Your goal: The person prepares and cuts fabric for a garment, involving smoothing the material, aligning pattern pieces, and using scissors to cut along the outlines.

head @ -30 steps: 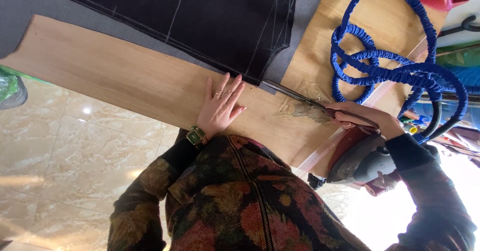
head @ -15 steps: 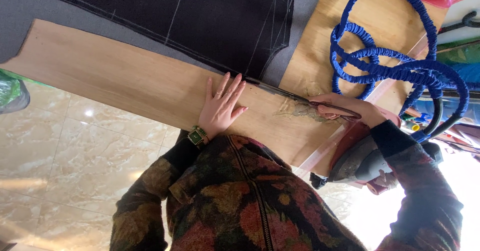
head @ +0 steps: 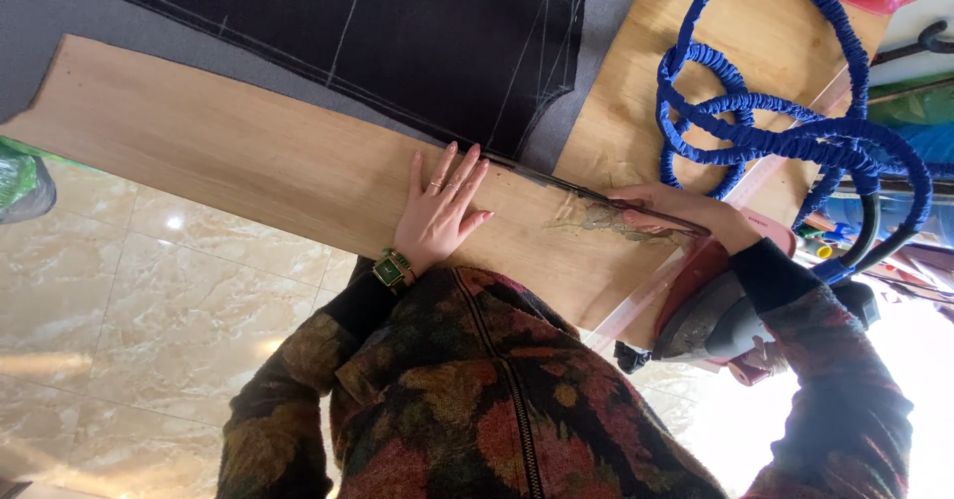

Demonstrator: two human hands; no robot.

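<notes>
My left hand (head: 440, 213), with rings and a green wristwatch, lies flat with fingers spread on the wooden table (head: 248, 156), its fingertips at the edge of a dark fabric piece (head: 397, 42) marked with chalk lines. My right hand (head: 676, 211) grips long dark scissors (head: 596, 199). The blades point left toward the fabric's lower corner, just right of my left fingertips. The fabric rests on a grey cloth (head: 119, 22).
A coiled blue hose (head: 765, 131) lies on the wood at the right. A pink clothes iron (head: 715, 310) sits under my right forearm beside a clear ruler (head: 646, 295). Marble floor tiles (head: 149, 340) show beyond the table edge.
My right hand has slid left along the table with the scissors, closer to the fabric corner. My left hand has stayed flat in place.
</notes>
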